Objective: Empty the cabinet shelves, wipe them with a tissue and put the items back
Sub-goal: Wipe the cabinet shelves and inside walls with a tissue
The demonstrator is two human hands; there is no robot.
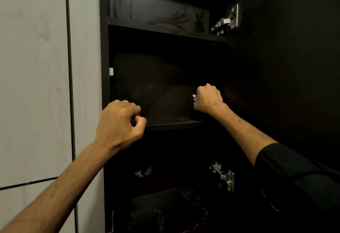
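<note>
Tissue (194, 98) in right grip (208, 98) (middle shelf (174, 123))

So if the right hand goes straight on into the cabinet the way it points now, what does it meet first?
Probably the dark back wall of the middle compartment. The right hand, gripping a white tissue, is above the shelf, and nothing shows between it and the wall, though depth is hard to judge in this dim light.

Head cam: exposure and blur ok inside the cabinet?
Head view: cabinet interior underexposed, nearly black; left wall tiles well lit; right hand and tissue slightly soft; upper hinge catches glare; wide-angle bends tile seams.
</note>
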